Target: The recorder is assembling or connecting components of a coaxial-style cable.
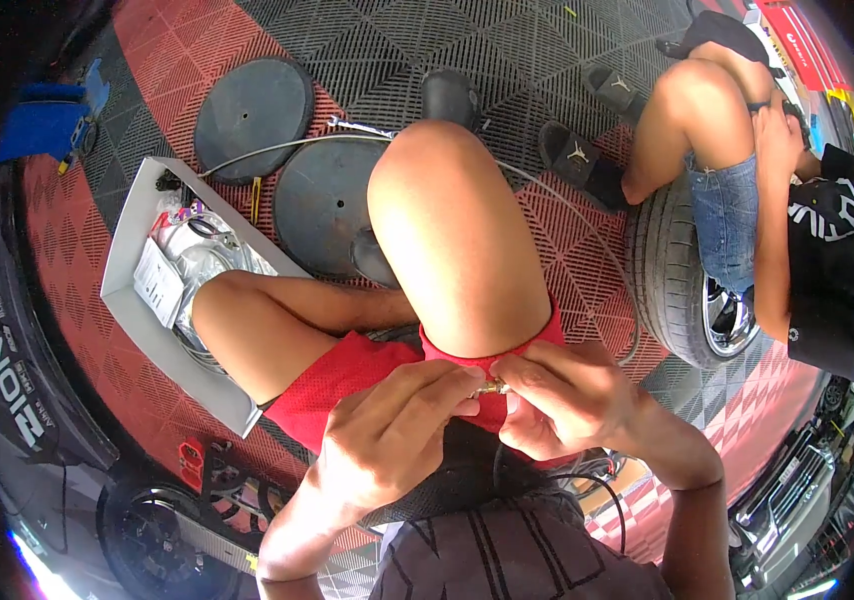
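Observation:
My left hand [392,430] and my right hand [562,400] meet over my lap, fingertips pinched together on a small brass-coloured fitting [493,387]. Most of the fitting is hidden by the fingers. My raised knee in red shorts stands just above the hands. A thin grey cable [267,150] runs across the floor beyond my knee.
An open white cardboard box [132,300] with bagged parts lies at my left. Two dark round discs [252,105] [322,205] rest on the red and grey tiled floor. Another person sits on a tyre [672,275] at the right. A large tyre [17,380] stands at the left.

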Available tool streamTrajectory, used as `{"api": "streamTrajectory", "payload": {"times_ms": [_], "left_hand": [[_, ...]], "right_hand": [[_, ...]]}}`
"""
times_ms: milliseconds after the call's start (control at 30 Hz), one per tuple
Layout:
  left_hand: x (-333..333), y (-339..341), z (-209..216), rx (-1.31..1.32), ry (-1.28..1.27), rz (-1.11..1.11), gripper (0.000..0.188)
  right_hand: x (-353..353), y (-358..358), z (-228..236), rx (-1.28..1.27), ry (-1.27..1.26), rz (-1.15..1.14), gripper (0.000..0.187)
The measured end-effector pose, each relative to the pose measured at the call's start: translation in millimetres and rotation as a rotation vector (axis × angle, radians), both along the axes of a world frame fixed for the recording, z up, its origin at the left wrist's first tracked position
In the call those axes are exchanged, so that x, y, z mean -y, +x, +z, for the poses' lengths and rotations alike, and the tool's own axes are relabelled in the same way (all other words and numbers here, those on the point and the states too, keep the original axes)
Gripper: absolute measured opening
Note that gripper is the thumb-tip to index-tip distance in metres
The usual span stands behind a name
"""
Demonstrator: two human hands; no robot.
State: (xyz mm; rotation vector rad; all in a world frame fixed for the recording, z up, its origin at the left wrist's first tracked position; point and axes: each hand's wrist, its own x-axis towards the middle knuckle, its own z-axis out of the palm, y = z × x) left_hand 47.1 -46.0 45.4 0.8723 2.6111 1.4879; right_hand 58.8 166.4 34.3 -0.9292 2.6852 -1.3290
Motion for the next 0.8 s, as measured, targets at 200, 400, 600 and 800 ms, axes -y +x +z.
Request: {"api": "streamTrajectory", "payload": {"times_ms": [200, 400, 600, 800], "left_hand": [[0, 0, 1, 0.012, -0.087, 0.015, 0.040], [2, -5, -5, -0.045, -0.031, -0.036, 0.048], [1, -5, 2, -0.021, -0.063, -0.008, 0.037], [0, -11, 6, -0.036, -0.076, -0.020, 0.040]], "right_hand": [[3, -2, 0, 0.010, 0.029, -0.013, 0.028], [6, -6, 3, 0.139, -0.032, -0.027, 0.022], [3, -10, 11, 0.268, -0.074, -0.003, 0.018], [2, -15, 10, 0.386, -0.165, 0.009, 0.016]]}}
